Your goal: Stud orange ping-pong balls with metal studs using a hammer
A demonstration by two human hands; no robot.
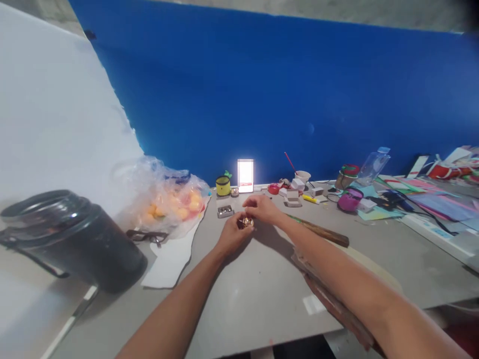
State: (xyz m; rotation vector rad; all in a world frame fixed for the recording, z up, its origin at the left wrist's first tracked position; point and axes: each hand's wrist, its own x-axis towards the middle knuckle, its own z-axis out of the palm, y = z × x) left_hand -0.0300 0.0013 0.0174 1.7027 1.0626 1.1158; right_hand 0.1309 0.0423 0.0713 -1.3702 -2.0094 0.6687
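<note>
My left hand (232, 235) is closed around a small, shiny, copper-coloured rounded metal piece (247, 223), held just above the grey table. Its exact kind is too small to make out. Right beside it, my right hand (264, 208) curves over from the right, fingers bent and drawn together at the piece's upper edge. Whatever its fingertips may hold is hidden. A small grey open box (225, 216) with several shiny round bits in it lies just left of the hands. Behind them a bright-screened phone (246, 177) stands against the blue panel.
A large dark jar (101, 239), eyeglasses (147, 236) and a plastic bag of orange fruit (175, 202) are at left. A wooden-handled tool (325, 233) lies by my right forearm. Small white boxes (292, 199), a purple pouch (350, 199) and a power strip (437, 237) sit at right.
</note>
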